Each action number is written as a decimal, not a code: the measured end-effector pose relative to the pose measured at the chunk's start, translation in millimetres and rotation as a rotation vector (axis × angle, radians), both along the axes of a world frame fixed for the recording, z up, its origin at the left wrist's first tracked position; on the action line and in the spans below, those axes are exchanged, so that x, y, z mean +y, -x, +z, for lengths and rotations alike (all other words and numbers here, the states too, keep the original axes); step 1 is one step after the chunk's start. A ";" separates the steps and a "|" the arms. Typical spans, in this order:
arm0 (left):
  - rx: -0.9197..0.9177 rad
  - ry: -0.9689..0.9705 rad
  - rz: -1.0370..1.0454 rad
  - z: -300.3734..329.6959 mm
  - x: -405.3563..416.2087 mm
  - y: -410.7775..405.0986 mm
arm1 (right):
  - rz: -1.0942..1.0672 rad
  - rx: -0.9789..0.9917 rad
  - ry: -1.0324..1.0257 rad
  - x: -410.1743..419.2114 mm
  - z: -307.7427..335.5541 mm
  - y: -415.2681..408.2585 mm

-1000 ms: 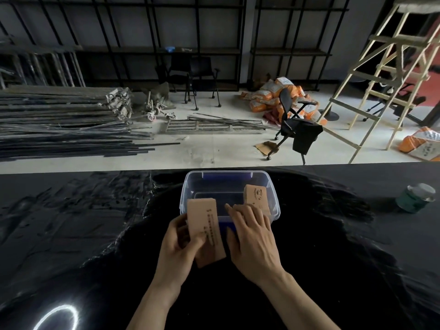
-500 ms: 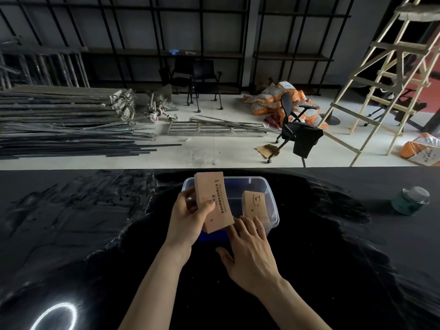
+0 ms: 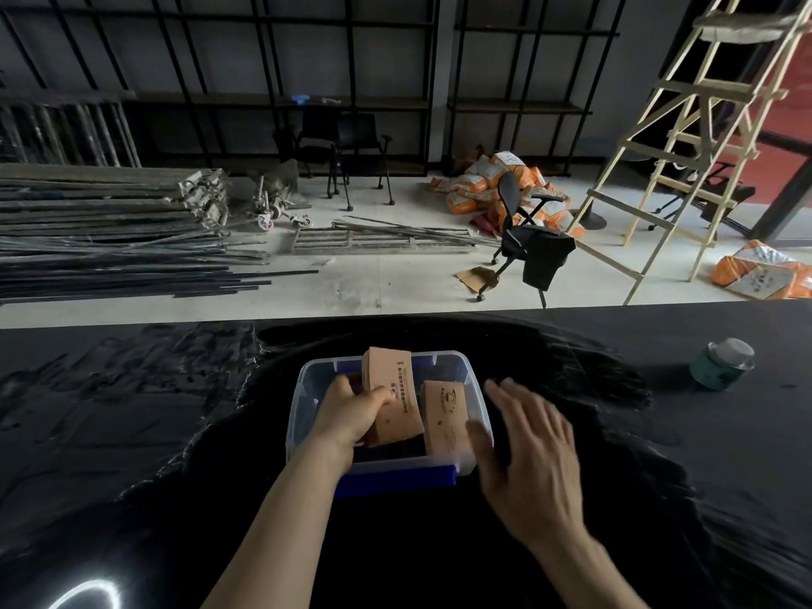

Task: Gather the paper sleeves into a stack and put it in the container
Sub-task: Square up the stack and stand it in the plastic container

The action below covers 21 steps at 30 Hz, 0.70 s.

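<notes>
A clear plastic container [image 3: 303, 391] with blue clips sits on the black table straight ahead. My left hand [image 3: 351, 410] is inside it, gripping a stack of brown paper sleeves [image 3: 393, 395] that stands tilted over the box's middle. A second stack of sleeves [image 3: 446, 415] leans against the container's right wall. My right hand [image 3: 527, 454] hovers open just right of the container, fingers spread, with its thumb near the front right corner.
A green tin with a pale lid [image 3: 723, 364] stands on the table [image 3: 132, 432] at the far right. The table's far edge runs across mid frame. Beyond it are metal rods, an office chair [image 3: 525, 243] and a wooden ladder [image 3: 685, 138].
My left hand carried the sleeve stack forward from in front of the container and down into it. My right hand slid off the other stack to the container's right side.
</notes>
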<state>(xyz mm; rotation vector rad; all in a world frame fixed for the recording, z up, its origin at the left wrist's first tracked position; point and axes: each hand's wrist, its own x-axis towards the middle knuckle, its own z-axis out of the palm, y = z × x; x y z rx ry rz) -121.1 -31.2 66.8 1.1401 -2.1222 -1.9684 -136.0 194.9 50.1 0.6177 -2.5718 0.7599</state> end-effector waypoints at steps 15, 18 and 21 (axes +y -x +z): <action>-0.314 0.057 -0.167 -22.4 7.9 25.5 | -0.147 -0.428 -0.482 40.7 -99.6 92.5; -0.334 0.128 -0.222 -29.3 9.0 27.8 | -0.155 -0.405 -0.474 40.8 -101.0 91.6; -0.387 0.376 -0.328 -30.1 8.9 28.5 | -0.160 -0.403 -0.466 40.4 -101.8 91.1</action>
